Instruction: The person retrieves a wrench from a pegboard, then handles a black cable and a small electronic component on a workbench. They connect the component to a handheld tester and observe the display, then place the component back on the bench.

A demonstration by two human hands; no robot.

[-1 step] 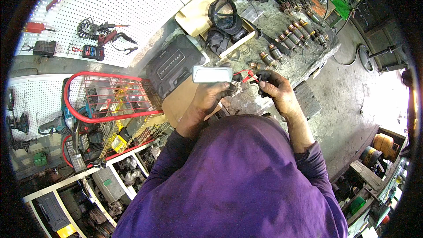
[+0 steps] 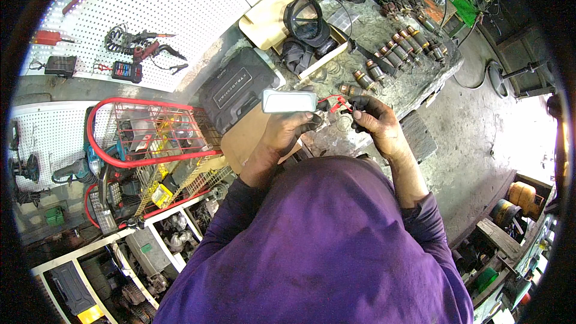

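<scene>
My left hand (image 2: 284,132) grips a pale, flat rectangular device (image 2: 289,101) from below, thumb along its lower edge. Its face is washed out by glare. At the device's right end, thin red wire (image 2: 329,97) loops toward my right hand (image 2: 381,127). Those fingers are closed in a pinch around a small red clip (image 2: 341,103) with dark parts, held just right of the device. The darkened fingertips partly hide the clip. Both hands are raised over the near edge of a worn grey workbench (image 2: 336,135).
Several cylindrical metal armatures (image 2: 393,57) lie across the bench. Behind the device are a dark hard case (image 2: 231,90) and an open cardboard box (image 2: 324,63) holding a black cap (image 2: 305,21). A red-rimmed wire basket (image 2: 153,162) stands left, below a tool-hung pegboard (image 2: 198,12).
</scene>
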